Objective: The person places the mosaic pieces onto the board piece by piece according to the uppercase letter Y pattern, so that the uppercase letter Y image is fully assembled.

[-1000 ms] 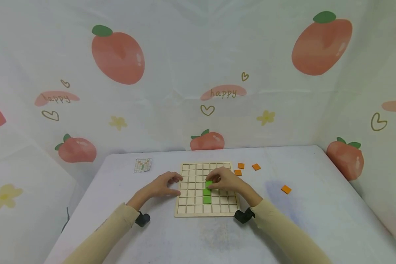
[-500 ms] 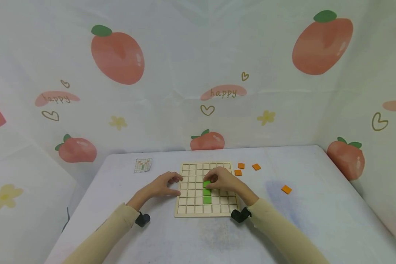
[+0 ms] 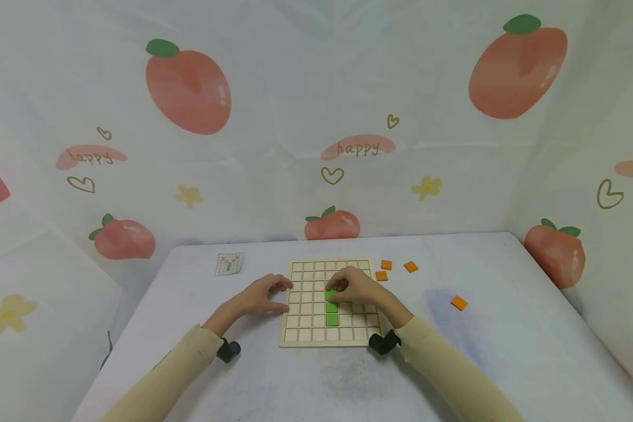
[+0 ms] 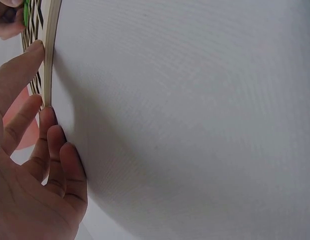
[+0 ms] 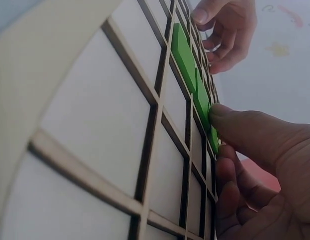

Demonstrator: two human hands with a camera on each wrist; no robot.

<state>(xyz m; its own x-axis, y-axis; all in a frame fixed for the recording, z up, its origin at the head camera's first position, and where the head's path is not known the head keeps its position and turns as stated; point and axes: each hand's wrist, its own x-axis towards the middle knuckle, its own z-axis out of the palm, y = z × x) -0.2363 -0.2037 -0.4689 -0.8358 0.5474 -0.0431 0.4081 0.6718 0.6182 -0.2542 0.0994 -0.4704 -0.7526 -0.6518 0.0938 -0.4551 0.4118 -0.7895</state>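
A: Where is the grid board?
B: On the white table. Take its middle as the clock's centre, with twelve at the far edge.
A: And the left hand?
B: At nine o'clock, thumb and fingers spread apart, touching the board's edge.
A: The right hand?
B: Just towards two o'clock from the centre, thumb and finger pinching the far green tile at about the centre.
A: Does that tile sit flat?
B: I can't tell; the fingers partly cover it.
A: Other greens?
B: The middle green tile and near green tile line up from it towards six.
A: Beyond the board?
B: Three orange tiles around two o'clock, a lone orange tile at three, and a printed grid card near ten.
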